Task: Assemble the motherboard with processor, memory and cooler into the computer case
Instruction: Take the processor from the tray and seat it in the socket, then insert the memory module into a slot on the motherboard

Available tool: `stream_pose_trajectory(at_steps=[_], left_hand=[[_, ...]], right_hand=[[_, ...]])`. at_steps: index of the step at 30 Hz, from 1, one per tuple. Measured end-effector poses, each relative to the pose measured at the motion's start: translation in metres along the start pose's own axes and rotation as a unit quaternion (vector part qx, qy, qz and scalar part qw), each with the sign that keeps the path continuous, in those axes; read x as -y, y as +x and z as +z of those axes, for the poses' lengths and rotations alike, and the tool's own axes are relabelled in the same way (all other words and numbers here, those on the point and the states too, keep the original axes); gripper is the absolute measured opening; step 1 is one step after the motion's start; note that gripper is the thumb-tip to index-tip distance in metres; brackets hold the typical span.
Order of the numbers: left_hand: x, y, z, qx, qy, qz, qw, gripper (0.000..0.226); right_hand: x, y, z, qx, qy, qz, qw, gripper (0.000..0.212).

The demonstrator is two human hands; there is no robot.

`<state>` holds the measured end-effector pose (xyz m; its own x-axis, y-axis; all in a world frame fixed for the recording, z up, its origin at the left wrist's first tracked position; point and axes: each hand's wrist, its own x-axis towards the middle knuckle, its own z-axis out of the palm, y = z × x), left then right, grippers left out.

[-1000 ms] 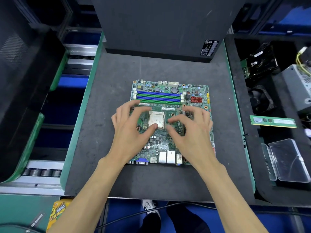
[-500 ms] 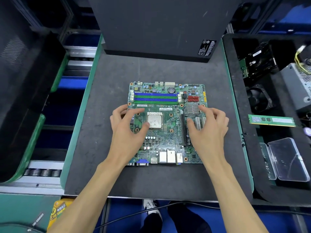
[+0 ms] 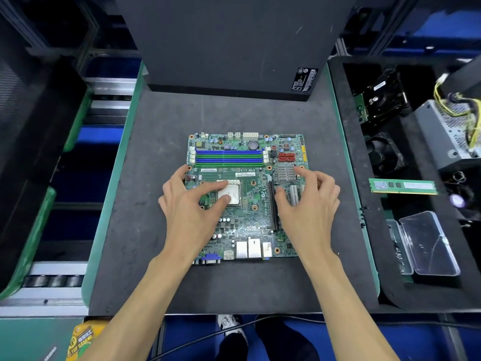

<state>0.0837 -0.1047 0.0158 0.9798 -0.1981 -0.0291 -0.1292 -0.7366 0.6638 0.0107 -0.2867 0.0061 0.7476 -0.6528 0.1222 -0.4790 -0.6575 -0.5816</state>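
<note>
Head view, motherboard (image 3: pixel 247 225) under both hands, left hand (image 3: pixel 194 204) thumb on processor (image 3: pixel 233 191), right hand (image 3: pixel 309 204) loosely spread (gripping nothing).

Dark grey foam mat (image 3: pixel 234 282) under both hands, green-edged. Right of the right hand (image 3: pixel 309 207), well apart: 1 clear plastic box (image 3: pixel 426 243), lid hinged open. Beyond it, further right: 1 hard drive (image 3: pixel 385 97) and 1 metal power supply (image 3: pixel 442 131) trailing yellow wires (image 3: pixel 468 121). Left of and nearer than the left hand (image 3: pixel 190 212): conveyor rollers (image 3: pixel 52 281). Below the wrists: black cable (image 3: pixel 208 337), 1 white shoe (image 3: pixel 230 327), yellow sticker (image 3: pixel 83 340).
</note>
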Motion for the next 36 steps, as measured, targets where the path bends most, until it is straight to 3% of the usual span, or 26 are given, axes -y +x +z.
stream_pose_trajectory(at_steps=[6,10,16,20,25,33,36], left_hand=[[-0.018,-0.002,-0.002,-0.021,0.117,0.028,0.993,0.030],[-0.044,-0.002,0.000,-0.068,0.149,0.064,0.984,0.034],[-0.124,0.005,0.038,0.103,0.042,0.219,0.969,0.026],[-0.171,0.007,0.076,0.187,0.039,0.265,0.945,0.031],[-0.213,0.011,0.129,0.213,0.070,0.304,0.926,0.037],[-0.240,0.014,0.198,0.228,0.160,0.315,0.907,0.052],[-0.239,0.016,0.208,0.225,0.184,0.316,0.903,0.047]], right_hand=[[-0.002,0.002,-0.011,0.038,0.014,0.008,0.999,0.045],[-0.013,0.005,-0.029,0.016,0.072,0.013,0.997,0.037],[-0.043,0.027,-0.066,-0.031,0.084,0.035,0.995,0.037],[-0.075,0.043,-0.093,-0.060,0.079,0.079,0.992,0.038],[-0.115,0.056,-0.126,-0.091,0.083,0.148,0.981,0.032],[-0.161,0.062,-0.143,-0.046,0.079,0.200,0.975,0.028],[-0.168,0.065,-0.142,-0.029,0.079,0.203,0.976,0.030]])
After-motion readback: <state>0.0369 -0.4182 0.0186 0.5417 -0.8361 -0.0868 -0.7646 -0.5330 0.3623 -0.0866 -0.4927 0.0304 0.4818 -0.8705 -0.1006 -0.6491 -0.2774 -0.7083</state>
